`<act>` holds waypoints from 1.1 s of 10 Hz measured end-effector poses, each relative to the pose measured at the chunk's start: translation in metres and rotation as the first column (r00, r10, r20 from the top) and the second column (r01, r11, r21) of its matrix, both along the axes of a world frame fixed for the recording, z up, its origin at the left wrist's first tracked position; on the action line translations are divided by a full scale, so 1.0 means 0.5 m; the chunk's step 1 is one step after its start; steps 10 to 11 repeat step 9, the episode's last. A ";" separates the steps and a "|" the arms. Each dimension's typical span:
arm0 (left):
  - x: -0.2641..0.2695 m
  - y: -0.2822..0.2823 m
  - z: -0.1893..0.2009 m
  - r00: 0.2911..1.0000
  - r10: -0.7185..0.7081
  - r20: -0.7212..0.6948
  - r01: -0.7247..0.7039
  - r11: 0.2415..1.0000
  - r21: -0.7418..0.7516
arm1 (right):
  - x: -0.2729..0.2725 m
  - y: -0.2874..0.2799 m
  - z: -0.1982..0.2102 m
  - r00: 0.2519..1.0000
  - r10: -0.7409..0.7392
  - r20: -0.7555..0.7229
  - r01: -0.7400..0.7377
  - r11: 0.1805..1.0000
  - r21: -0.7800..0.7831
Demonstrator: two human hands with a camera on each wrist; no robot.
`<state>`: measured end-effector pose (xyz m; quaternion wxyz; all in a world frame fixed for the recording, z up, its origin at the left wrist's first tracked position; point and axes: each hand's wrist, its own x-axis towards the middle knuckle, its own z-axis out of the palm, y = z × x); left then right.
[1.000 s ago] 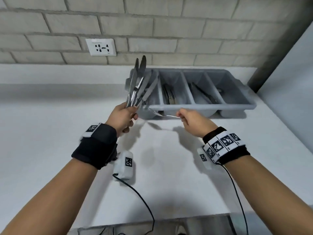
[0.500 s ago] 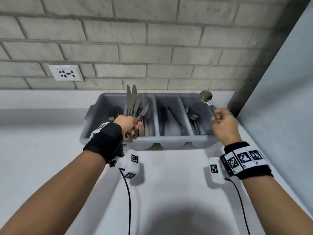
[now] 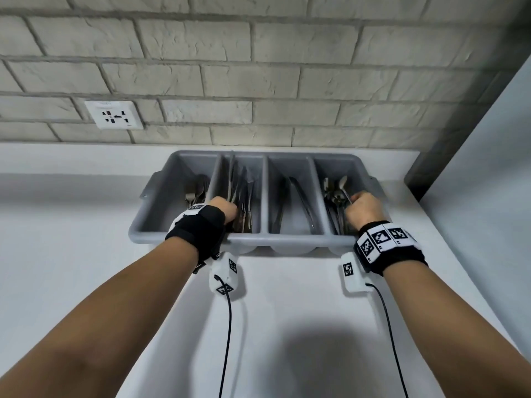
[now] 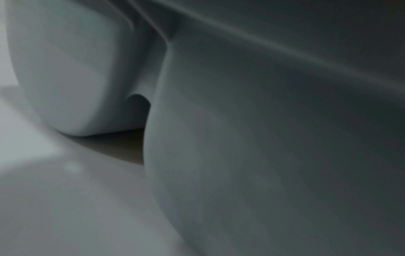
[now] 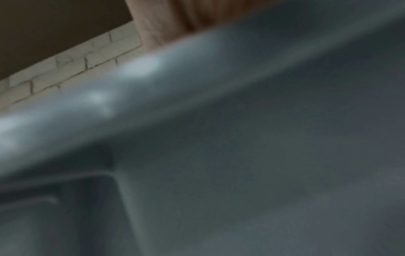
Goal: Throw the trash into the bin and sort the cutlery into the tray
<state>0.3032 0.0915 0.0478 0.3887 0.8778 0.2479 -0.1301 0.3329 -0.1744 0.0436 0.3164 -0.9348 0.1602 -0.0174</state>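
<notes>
A grey four-compartment cutlery tray (image 3: 290, 241) stands at the back of the white counter. My left hand (image 3: 227, 210) is lowered into the second compartment and grips a bundle of knives (image 3: 239, 188), whose blades point at the wall. In the far right compartment my right hand (image 3: 359, 205) pinches the handle of a spoon (image 3: 343, 184) over other spoons (image 3: 330, 196). The left wrist view is filled by the tray's blurred outer wall (image 4: 241, 138). The right wrist view shows the tray's rim (image 5: 175, 78) with my fingers (image 5: 175, 17) above it.
The first compartment holds forks (image 3: 196, 191) and the third holds long utensils (image 3: 300, 202). A brick wall with a socket (image 3: 113, 114) rises behind the tray. A pale side panel (image 3: 488, 182) closes off the right. White counter (image 3: 71, 225) stretches left and toward me.
Both hands have gone down into the tray. The knives have dropped from upright above the rim into the second compartment, and the raised spoon has been lowered into the right compartment.
</notes>
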 end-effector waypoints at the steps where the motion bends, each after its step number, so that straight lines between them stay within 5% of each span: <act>1: 0.000 -0.001 -0.007 0.998 -0.057 -0.004 0.057 0.990 0.131 | -0.001 0.002 -0.004 0.999 0.031 -0.024 -0.032 0.999 -0.020; 4: 0.000 -0.003 -0.022 0.997 -0.066 -0.043 0.071 0.989 0.126 | -0.026 0.017 -0.017 0.998 0.069 -0.001 -0.069 0.997 0.043; 6: 0.001 0.002 -0.009 0.988 -0.115 0.104 0.109 0.992 0.069 | -0.025 0.034 -0.008 0.992 0.126 0.024 -0.128 0.990 0.061; 8: -0.055 -0.024 0.072 0.954 -0.230 0.195 0.217 0.972 0.086 | -0.070 0.069 0.021 0.969 0.145 0.201 -0.173 0.976 0.129; 11: -0.100 -0.030 0.113 0.943 -0.260 0.206 0.252 0.966 0.063 | -0.123 0.094 0.027 0.950 0.223 0.219 -0.257 0.956 0.143</act>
